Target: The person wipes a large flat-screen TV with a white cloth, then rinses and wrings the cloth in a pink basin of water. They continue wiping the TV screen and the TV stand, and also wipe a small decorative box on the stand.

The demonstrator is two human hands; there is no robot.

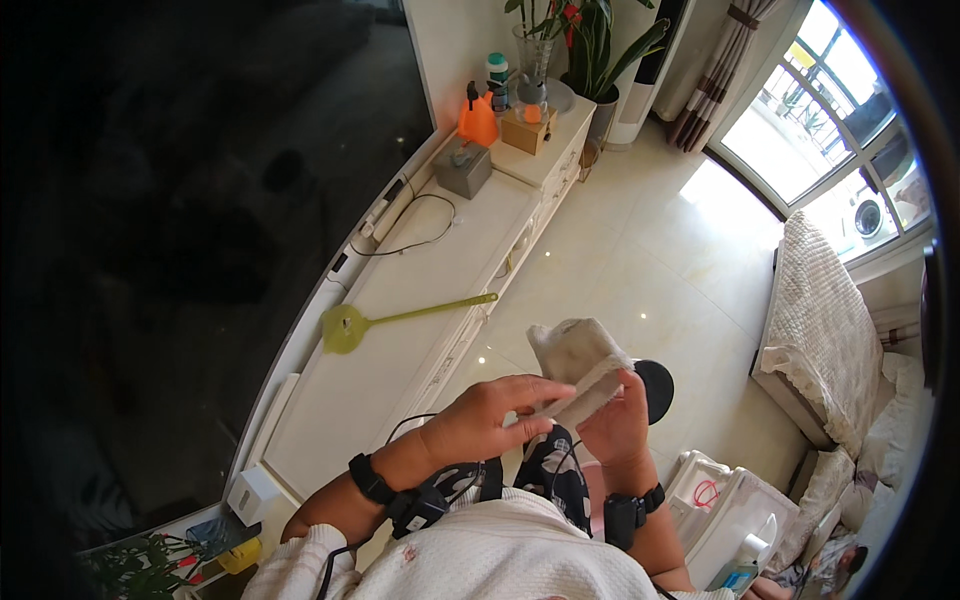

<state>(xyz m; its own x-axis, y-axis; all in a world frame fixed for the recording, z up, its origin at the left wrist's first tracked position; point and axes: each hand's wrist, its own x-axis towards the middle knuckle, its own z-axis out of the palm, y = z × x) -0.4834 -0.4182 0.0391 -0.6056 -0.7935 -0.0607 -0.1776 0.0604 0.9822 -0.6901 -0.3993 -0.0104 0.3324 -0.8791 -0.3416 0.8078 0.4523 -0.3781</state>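
In front of my body I hold a folded off-white cloth (579,351) with faint grey smudges. The thumb and fingers of my right hand (622,420) grip its near right edge. My left hand (499,412) has its fingertips and thumb at the cloth's lower left edge. Both wrists carry black straps with small dark devices. Left of the cloth, a green fly swatter (346,328) lies on the white TV cabinet (330,420), its handle pointing toward the floor side. Behind the cloth shows a round black object (654,391), partly covered.
A large dark TV screen (225,225) lines the left. Farther along the cabinet stand a grey box (463,171), an orange spray bottle (478,120) and a loose cable (450,225). A white table (739,517) with a pump bottle (750,551) and a covered sofa (821,337) lie right.
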